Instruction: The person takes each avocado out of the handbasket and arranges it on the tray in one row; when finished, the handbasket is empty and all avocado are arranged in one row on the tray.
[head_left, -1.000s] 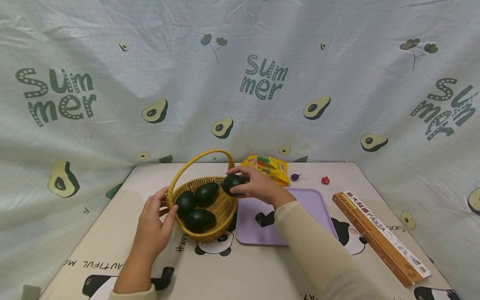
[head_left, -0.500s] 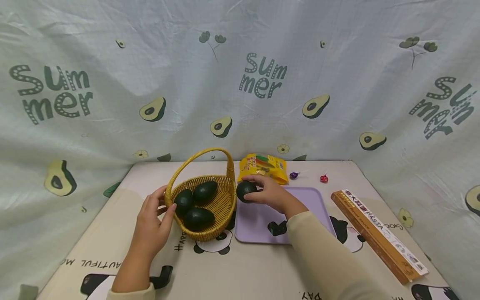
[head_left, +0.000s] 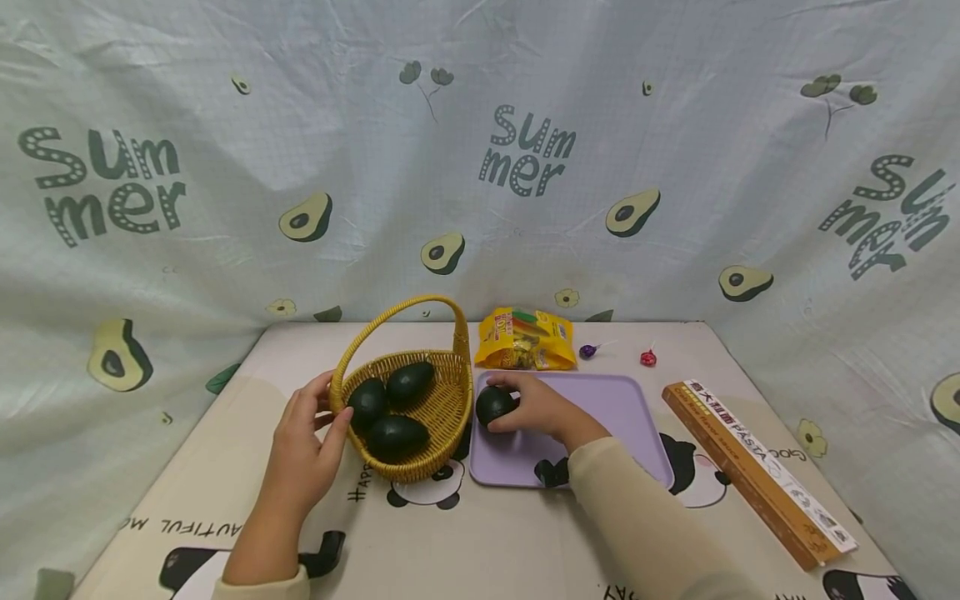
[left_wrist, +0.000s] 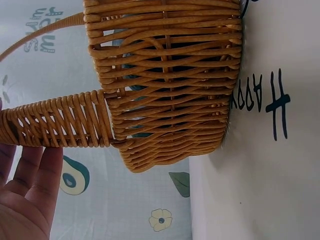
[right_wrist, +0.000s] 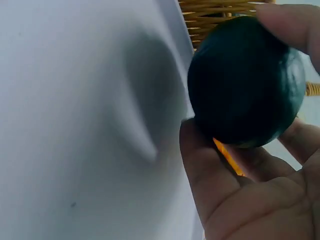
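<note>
A yellow wicker basket with a tall handle holds three dark green avocados, one of them this avocado near the front. My left hand grips the handle's base at the basket's left side, fingers behind it in the left wrist view. In my right hand is another dark avocado, held between thumb and fingers. It hangs low over the left part of a lilac tray, and its shadow falls on the tray's surface in the right wrist view.
Behind the tray lies a yellow snack bag. A purple lollipop and a red lollipop sit at the back right. A long brown pasta box lies along the right side. Printed cloth walls enclose the table.
My right hand has carried the avocado from over the basket's right rim, rightward and down, to low over the tray. My left hand has stayed at the basket handle.
</note>
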